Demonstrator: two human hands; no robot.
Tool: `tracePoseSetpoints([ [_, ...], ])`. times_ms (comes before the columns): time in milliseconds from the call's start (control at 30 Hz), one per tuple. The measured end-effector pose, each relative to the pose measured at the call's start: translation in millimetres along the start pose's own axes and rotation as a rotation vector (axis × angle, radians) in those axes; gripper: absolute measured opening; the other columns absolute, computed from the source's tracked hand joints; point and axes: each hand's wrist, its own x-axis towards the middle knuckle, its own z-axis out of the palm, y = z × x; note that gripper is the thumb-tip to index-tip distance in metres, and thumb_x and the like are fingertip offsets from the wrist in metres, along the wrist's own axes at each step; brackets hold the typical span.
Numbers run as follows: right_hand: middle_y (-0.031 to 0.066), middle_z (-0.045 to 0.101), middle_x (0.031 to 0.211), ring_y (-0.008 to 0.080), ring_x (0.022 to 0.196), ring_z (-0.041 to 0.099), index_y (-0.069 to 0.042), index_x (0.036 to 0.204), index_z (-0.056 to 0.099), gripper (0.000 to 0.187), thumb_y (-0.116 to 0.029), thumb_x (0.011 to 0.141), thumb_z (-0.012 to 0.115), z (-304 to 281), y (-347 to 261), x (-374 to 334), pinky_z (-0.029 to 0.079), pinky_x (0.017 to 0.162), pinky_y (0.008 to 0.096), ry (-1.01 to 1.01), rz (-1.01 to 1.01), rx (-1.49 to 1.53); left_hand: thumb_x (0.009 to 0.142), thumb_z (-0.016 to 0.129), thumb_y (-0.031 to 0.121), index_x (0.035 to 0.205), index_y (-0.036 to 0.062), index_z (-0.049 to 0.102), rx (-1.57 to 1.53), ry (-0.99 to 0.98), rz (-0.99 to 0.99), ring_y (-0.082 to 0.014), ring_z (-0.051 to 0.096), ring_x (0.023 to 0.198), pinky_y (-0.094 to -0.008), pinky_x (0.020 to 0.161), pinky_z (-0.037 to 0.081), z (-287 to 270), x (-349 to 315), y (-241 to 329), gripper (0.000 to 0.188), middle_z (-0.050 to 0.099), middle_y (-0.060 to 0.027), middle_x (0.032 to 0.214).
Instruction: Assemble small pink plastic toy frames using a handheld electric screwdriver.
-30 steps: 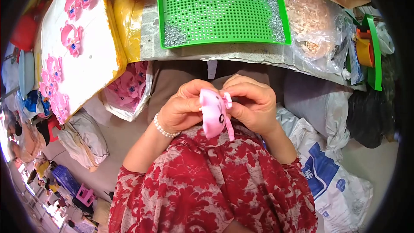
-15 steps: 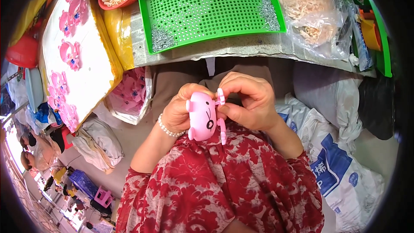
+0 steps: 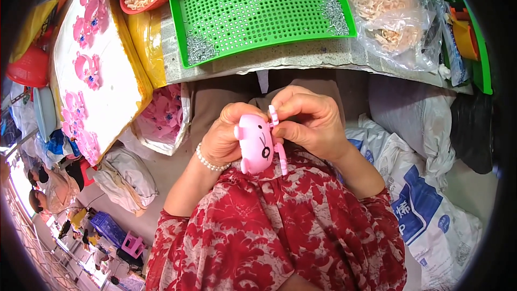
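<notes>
Left hand (image 3: 222, 136) grips a pink toy (image 3: 254, 144); right hand (image 3: 311, 123) pinches its limb (image 3: 273, 114). A green tray (image 3: 256, 11) lies at twelve o'clock.

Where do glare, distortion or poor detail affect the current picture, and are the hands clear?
Head view: the white panel at left is nearly washed out; head view: the green tray's edges bow, and black vignetting rings the picture; head view: the lower-left background is bright and hard to read; head view: the hands, left and right, look reasonably clear.
</notes>
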Motion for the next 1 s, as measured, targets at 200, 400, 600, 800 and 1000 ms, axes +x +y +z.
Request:
tracePoseSetpoints([
  [200, 0.0076, 0.057, 0.088, 0.0129, 0.081, 0.054, 0.000, 0.083, 0.062, 0.013, -0.005, 0.075, 0.072, -3.8, 1.2, -3.1, 0.043, 0.070, 0.0231, -0.012, 0.089, 0.086, 0.080, 0.067, 0.012, 0.100, 0.0000, 0.062, 0.012, 0.105, -0.014, -0.0230, 0.063, 0.087, -0.0351, 0.080, 0.052, 7.3, 1.4, 3.1, 0.023, 0.065, -0.0130, 0.095],
  [400, 0.0069, 0.059, 0.081, 0.0172, 0.075, 0.055, -0.001, 0.077, 0.062, 0.016, -0.009, 0.071, 0.074, -7.0, -9.5, 5.3, 0.044, 0.065, 0.0276, -0.091, -0.131, -0.246, 0.081, 0.066, 0.015, 0.100, -0.0006, 0.060, -0.045, 0.074, -0.009, -0.0237, 0.064, 0.086, -0.0369, 0.079, 0.053, 17.5, 1.7, 3.5, 0.025, 0.065, -0.0134, 0.094],
  [600, 0.0071, 0.060, 0.079, 0.0207, 0.072, 0.055, -0.002, 0.076, 0.063, 0.018, -0.012, 0.069, 0.076, -16.1, -13.1, 14.9, 0.044, 0.064, 0.0310, -0.165, -0.261, -0.404, 0.083, 0.065, 0.015, 0.102, 0.0011, 0.059, -0.101, 0.078, -0.097, -0.0213, 0.062, 0.087, -0.0347, 0.080, 0.052, 10.6, 1.2, 5.1, 0.025, 0.063, -0.0108, 0.095],
  [800, 0.0070, 0.060, 0.079, 0.0186, 0.072, 0.054, -0.001, 0.076, 0.063, 0.017, -0.012, 0.070, 0.075, -20.2, -8.6, 13.1, 0.043, 0.064, 0.0287, -0.180, -0.164, -0.315, 0.083, 0.065, 0.013, 0.109, 0.0049, 0.052, -0.060, 0.067, -0.113, -0.0170, 0.060, 0.091, -0.0315, 0.080, 0.051, 5.6, 6.9, 3.3, 0.030, 0.060, -0.0062, 0.098],
  [1000, 0.0061, 0.059, 0.087, 0.0129, 0.079, 0.054, -0.001, 0.083, 0.064, 0.013, -0.006, 0.074, 0.072, -16.2, 6.9, 1.5, 0.042, 0.068, 0.0243, -0.035, 0.093, 0.016, 0.085, 0.062, 0.014, 0.125, 0.0042, 0.044, 0.153, 0.185, 0.002, -0.0193, 0.061, 0.091, -0.0306, 0.075, 0.054, 25.3, 8.2, 0.9, 0.045, 0.059, -0.0115, 0.105],
])
